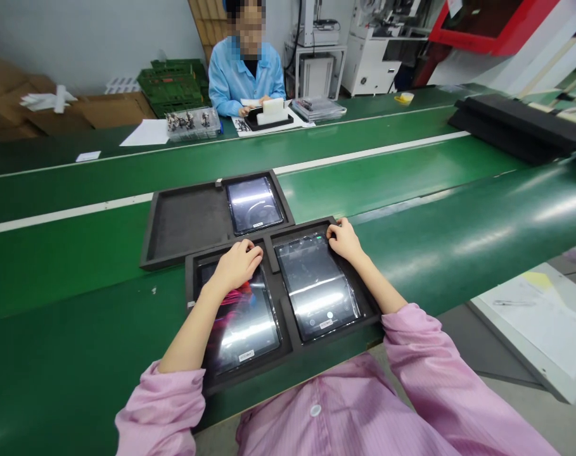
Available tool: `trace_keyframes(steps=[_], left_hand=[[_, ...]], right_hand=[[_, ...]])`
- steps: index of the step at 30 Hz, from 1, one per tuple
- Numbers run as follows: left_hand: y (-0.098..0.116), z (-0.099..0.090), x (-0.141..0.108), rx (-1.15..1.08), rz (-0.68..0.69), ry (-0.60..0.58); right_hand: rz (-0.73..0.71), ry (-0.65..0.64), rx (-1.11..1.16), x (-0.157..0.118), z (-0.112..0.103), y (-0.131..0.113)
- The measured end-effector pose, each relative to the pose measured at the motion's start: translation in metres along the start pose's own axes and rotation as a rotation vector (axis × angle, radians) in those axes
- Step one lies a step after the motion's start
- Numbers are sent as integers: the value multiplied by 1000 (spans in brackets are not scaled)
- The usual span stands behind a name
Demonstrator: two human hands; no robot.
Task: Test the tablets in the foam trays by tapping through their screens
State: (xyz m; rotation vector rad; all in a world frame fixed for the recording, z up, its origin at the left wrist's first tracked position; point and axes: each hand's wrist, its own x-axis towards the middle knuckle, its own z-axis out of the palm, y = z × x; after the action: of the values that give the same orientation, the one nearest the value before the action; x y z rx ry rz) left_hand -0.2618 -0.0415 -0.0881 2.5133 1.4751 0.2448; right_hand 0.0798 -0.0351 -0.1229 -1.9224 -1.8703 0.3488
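Two tablets lie side by side in a black foam tray (286, 316) near the front edge of the green bench. My left hand (237, 263), fingers curled, rests over the top of the left tablet (249, 320), whose screen shows a red and pink picture. At the upper right corner of the right tablet (316, 288), my right hand (345, 239) has its fingers bent against the tray's edge; what they grip is hidden. Behind is a second foam tray (187, 218) with one tablet (254, 204) in its right compartment; its left compartment holds nothing.
Across the green conveyor (364, 168) a person in a blue jacket (246, 79) works at a black tray. A clear box of metal parts (192, 125) stands beside them. Black foam sheets (520, 126) lie at the far right, and a white board (539, 323) is at the lower right.
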Motion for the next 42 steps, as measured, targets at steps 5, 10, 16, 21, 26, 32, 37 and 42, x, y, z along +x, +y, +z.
trace_keyframes(steps=[5,10,16,21,26,32,37,42], left_hand=[[-12,-3,-2,-135,-170,98],[-33,-20,-10,-28,-405,444],[-94,-25,-36,-272,-744,438],[-125,-23,-61,-260,-1070,762],[-141,-22,-68,-309,-1138,751],[-145,-18,-71,-467,-968,714],[-130,-4,-50,-724,-637,571],[-126,6,-36,-800,-628,695]], right_hand=[[1,-7,7,0,-1,0],[-13,-6,31,0,0,3],[-45,17,66,-1,4,7],[-81,44,85,-1,7,10],[-109,60,104,-2,12,11],[-96,94,130,-1,18,14],[-108,91,185,-3,16,18],[-132,88,243,-4,10,19]])
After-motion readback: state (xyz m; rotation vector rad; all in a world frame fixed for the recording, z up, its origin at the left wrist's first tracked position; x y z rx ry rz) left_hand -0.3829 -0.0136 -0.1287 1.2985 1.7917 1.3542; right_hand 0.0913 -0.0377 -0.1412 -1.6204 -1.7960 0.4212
